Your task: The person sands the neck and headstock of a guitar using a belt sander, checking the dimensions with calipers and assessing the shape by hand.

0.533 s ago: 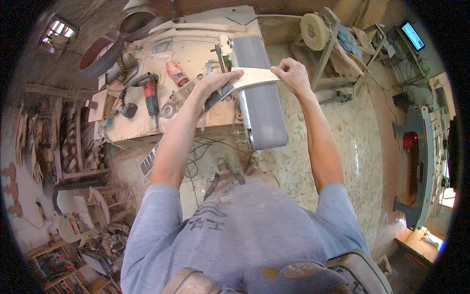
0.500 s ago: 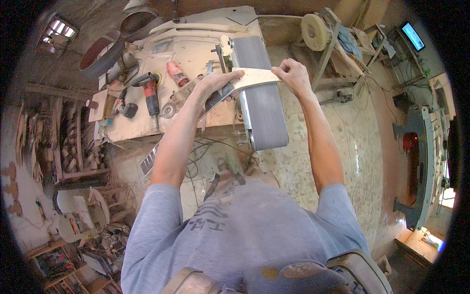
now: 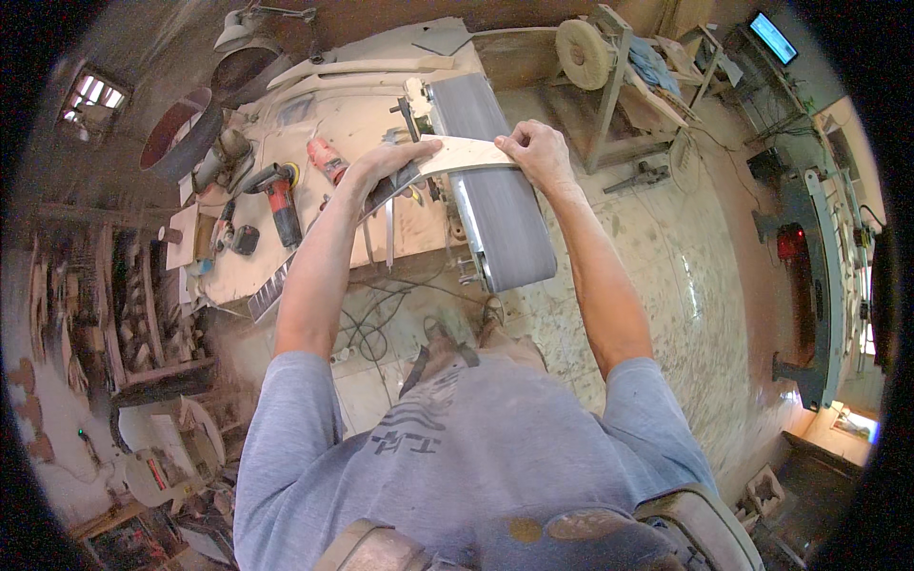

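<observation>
Across the grey abrasive belt of a belt sander (image 3: 505, 228) lies the pale wooden headstock of a guitar neck (image 3: 466, 155). The neck's dark, fret-striped board runs down to the left, passing beneath my left forearm. My left hand (image 3: 386, 164) is closed around the neck beside the headstock, thumb on top and the other fingers mostly hidden below. On the far side of the belt, my right hand (image 3: 540, 152) pinches the headstock's right end between thumb and curled fingers. The headstock's underside, against the belt, is hidden from view.
On the wooden bench (image 3: 419, 238) left of the sander lie a red-and-black angle polisher (image 3: 281, 205), a red power tool (image 3: 327, 159) and a cordless drill (image 3: 238, 236). Cables (image 3: 367, 328) loop on the floor under the bench. A buffing wheel (image 3: 581, 55) stands far right.
The whole scene has shifted slightly left in view. Both hands still hold the guitar neck over the belt, and its lower end has swung up a little.
</observation>
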Demonstrator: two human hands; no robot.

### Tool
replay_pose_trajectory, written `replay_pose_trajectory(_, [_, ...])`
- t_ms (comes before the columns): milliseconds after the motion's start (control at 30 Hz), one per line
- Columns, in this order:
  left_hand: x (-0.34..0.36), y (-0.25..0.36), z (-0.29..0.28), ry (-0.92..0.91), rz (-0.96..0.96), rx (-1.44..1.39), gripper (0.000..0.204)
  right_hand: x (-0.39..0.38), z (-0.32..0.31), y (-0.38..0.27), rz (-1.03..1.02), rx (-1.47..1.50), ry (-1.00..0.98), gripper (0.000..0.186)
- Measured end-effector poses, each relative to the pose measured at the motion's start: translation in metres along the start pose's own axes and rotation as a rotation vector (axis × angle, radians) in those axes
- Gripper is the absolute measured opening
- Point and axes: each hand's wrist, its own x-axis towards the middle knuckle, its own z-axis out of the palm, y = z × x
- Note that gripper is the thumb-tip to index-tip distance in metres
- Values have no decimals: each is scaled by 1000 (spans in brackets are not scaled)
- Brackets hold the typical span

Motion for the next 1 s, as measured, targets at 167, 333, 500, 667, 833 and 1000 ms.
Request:
replay_pose_trajectory(167, [-4, 21, 18, -27, 79, -77, 63, -6, -16, 11, 86, 6, -1, 37])
replay_pose_trajectory(333, [10, 17, 18, -28, 55, -3, 65, -5, -21, 17, 95, -24, -21, 38])
replay_pose_trajectory(500, [-11, 33, 11, -44, 46, 80, 67, 6, -14, 16, 69, -55, -29, 37])
replay_pose_trajectory(667, [9, 10, -1, -6, 85, 26, 66, 21, -1, 11, 28, -112, -18, 38])
replay_pose_trajectory(833, [4, 14, 1, 18, 21, 25, 66, 28, -2, 13, 27, -99, -52, 39])
replay_pose_trajectory(1000, [3, 18, 18, 21, -7, -18, 69, 44, -15, 27, 134, -70, -179, 37])
